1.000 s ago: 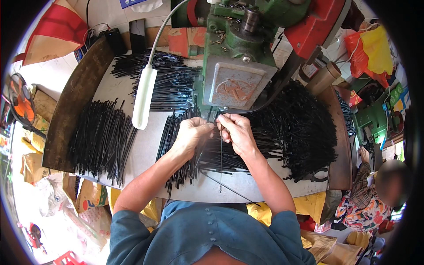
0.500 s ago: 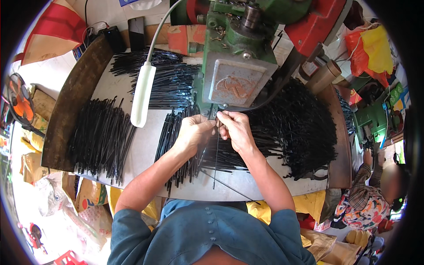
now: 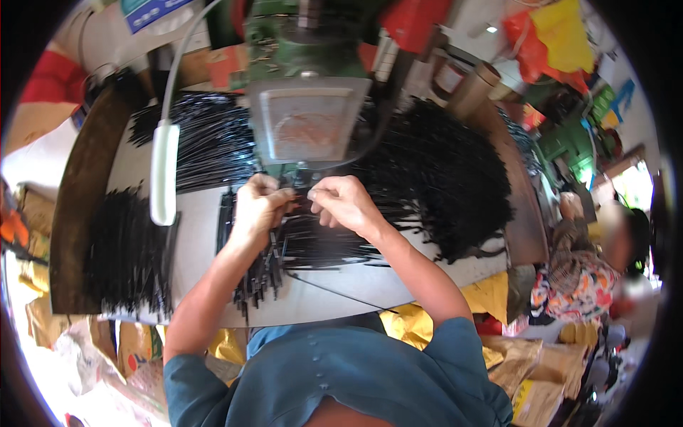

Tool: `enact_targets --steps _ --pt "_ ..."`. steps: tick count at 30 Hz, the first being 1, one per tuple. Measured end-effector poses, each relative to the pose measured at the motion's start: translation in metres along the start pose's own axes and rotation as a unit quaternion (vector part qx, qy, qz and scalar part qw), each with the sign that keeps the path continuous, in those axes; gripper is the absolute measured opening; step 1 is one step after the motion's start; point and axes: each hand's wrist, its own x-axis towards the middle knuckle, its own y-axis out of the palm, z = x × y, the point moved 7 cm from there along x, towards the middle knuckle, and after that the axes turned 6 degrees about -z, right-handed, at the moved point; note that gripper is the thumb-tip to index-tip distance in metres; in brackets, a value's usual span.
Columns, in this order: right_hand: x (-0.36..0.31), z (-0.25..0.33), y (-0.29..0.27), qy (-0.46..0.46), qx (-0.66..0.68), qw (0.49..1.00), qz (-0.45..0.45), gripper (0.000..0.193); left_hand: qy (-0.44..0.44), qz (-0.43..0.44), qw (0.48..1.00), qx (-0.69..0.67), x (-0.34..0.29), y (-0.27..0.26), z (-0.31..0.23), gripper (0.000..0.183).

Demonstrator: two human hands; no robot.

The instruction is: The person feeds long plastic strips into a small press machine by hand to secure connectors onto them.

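Covering much of the pale table (image 3: pixel 195 233), slender, glossy black rods (image 3: pixel 455 178) lie heaped left, right and far. Left hand (image 3: pixel 257 205) and right hand (image 3: pixel 346 203) stand apart, fingers curled nearly closed; anything gripped cannot be discerned.

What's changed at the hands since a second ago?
The left hand and right hand have drawn apart at the green machine; the black rod hanging between them no longer shows there. Blur hides whether either grips one. The view shifted; rod piles and lamp stayed put.

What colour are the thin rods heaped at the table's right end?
The rods are black, seen best in the head view.
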Motion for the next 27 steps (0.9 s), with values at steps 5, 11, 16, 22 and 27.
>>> enact_targets --steps 5,11,16,22,27 --pt "-0.021 0.007 -0.064 -0.115 -0.279 0.949 -0.096 0.016 -0.010 0.028 0.999 0.014 0.002 0.000 -0.002 0.018" --pt "-0.046 0.017 -0.107 -0.174 -0.643 0.736 -0.122 0.010 -0.016 0.017 1.000 -0.006 -0.004 -0.001 -0.006 0.020" --pt "-0.051 0.010 -0.105 -0.245 -0.671 0.690 -0.119 0.015 -0.014 0.004 0.999 0.030 -0.010 -0.022 -0.017 0.018" --pt "-0.045 0.003 -0.108 -0.269 -0.670 0.681 -0.127 0.009 0.183 -0.135 0.741 0.631 -0.024 -0.116 -0.061 0.018" --pt "-0.050 0.011 -0.103 -0.300 -0.662 0.675 -0.132 0.012 0.406 -0.085 0.672 0.614 -0.049 -0.068 -0.073 0.016"
